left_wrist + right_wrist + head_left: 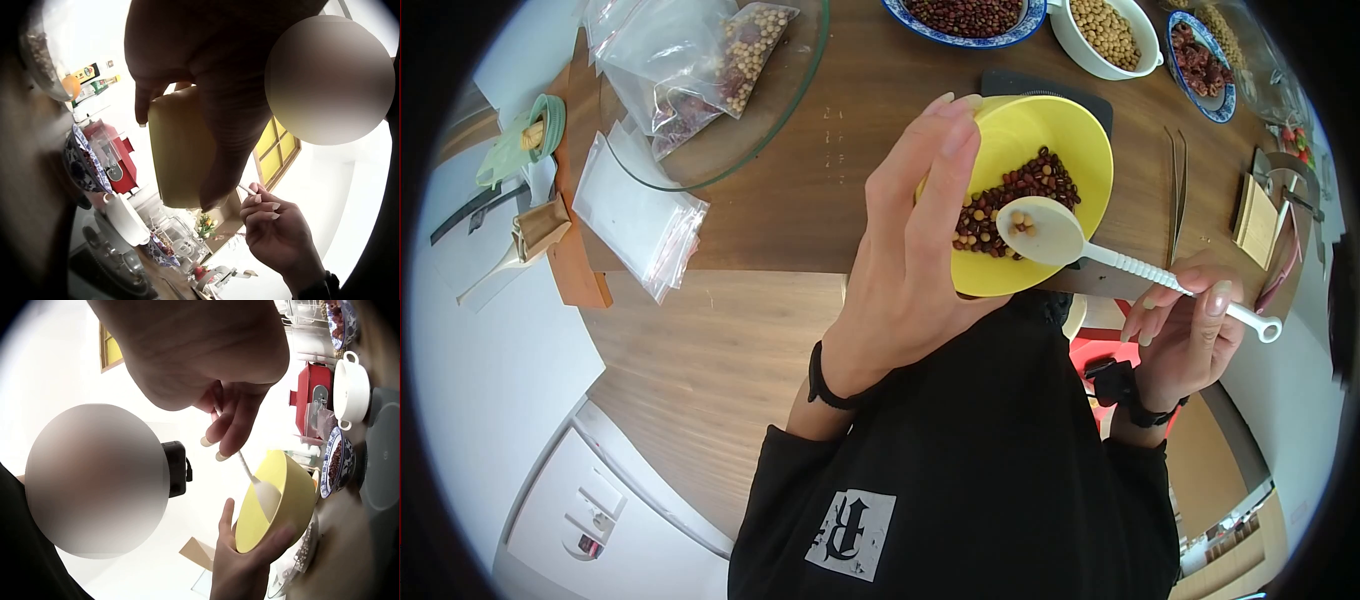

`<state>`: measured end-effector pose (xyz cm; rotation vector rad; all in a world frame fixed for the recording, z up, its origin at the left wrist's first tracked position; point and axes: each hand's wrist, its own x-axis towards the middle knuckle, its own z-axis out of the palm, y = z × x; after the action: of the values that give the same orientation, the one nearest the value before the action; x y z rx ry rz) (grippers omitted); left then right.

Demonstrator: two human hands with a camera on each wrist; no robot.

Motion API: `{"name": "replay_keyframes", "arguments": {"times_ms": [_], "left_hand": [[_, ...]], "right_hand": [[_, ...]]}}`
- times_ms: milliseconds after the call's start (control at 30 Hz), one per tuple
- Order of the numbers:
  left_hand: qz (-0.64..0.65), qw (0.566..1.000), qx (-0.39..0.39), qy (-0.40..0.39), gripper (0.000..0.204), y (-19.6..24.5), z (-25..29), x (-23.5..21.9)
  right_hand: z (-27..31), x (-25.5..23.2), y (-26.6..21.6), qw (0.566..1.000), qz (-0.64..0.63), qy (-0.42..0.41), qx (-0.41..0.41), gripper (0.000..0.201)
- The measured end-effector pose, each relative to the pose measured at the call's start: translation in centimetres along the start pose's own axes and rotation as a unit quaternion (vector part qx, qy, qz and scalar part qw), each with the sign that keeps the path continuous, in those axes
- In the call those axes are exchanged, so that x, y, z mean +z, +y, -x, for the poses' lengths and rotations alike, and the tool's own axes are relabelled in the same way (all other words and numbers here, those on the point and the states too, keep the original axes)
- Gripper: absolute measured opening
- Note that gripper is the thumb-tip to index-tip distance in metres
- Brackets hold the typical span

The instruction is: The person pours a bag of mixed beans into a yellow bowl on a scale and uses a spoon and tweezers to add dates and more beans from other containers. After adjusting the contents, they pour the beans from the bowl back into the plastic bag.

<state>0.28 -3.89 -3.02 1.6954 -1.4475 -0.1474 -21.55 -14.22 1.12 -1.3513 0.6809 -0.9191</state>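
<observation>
Behind the yellow bowl (1040,125), a dark slab (1012,84) lies partly hidden.

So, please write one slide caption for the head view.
Left hand holds a yellow bowl of dark and pale beans; right hand holds a white spoon bearing a few pale ones.

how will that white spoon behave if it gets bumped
The white spoon looks light and fairly stiff, given its slim, straight handle. A bump would probably tip it, since the right hand grips only the handle. Its few pale beans look round, so they may roll out.
</observation>
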Motion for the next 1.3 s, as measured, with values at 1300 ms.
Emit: {"name": "replay_keyframes", "arguments": {"times_ms": [1300], "left_hand": [[0.017, 0.999, 0.019, -0.025, 0.125, 0.2, -0.2, -0.2]], "right_hand": [[0.8, 2.6, -0.1, 0.995, 0.083, 0.003, -0.055, 0.031]]}}
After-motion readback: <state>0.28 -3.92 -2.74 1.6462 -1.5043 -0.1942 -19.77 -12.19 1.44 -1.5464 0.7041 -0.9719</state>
